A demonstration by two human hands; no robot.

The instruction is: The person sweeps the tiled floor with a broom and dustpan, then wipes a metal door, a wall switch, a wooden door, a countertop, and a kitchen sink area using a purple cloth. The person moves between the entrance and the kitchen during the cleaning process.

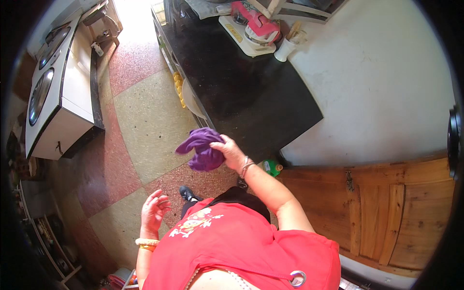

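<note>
A crumpled purple cloth [204, 150] is gripped in my right hand [230, 152], in front of my body. It hangs near the close left corner of a black countertop [250, 94]; whether the two touch I cannot tell. My left hand [155, 210] is raised at my left side over the tiled floor [148, 127], its fingers loosely curled and partly apart, with nothing in it. On the counter's far part are a white kitchen scale-like appliance [250, 40] with a pink-red top and a white holder [285, 49] with utensils.
A white stove cabinet [78, 98] with round metal covers stands to the left. A green bottle [271, 168] is on the floor near the counter's end, beside a wooden door [373, 214]. Yellow items [179, 88] and a pale round dish [190, 98] sit below the countertop.
</note>
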